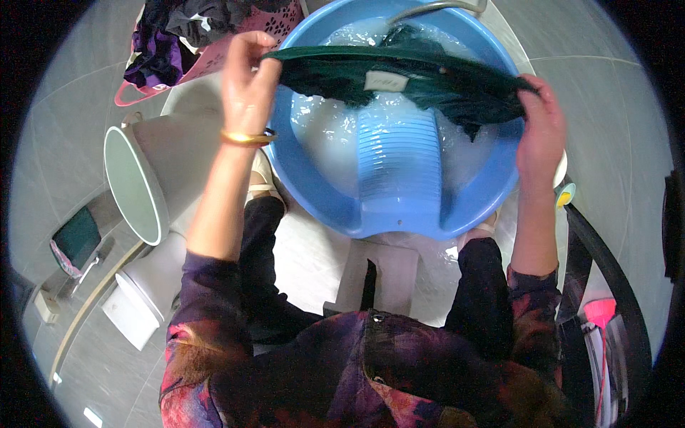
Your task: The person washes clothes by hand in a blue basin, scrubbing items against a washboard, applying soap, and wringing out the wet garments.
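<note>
A wet dark green garment (465,88) is stretched by its edge between my two hands, above a round blue plastic washtub (299,200). My left hand (249,80), with a gold-coloured bangle at the wrist, pinches one end of the edge. The other end is gripped by my right hand (540,125). A pale label (386,81) shows near the middle of the edge. Part of the garment hangs down to the cloudy, sudsy water (326,139). The tub's ribbed washboard (398,139) slopes towards me, between my feet.
A pink basket (217,59) of dark clothes (200,21) stands at the upper left. Below it are a pale bin (134,184) and a white toilet (142,299). A grey hose (433,6) reaches over the tub's far rim. A pink brush (600,311) is at the lower right.
</note>
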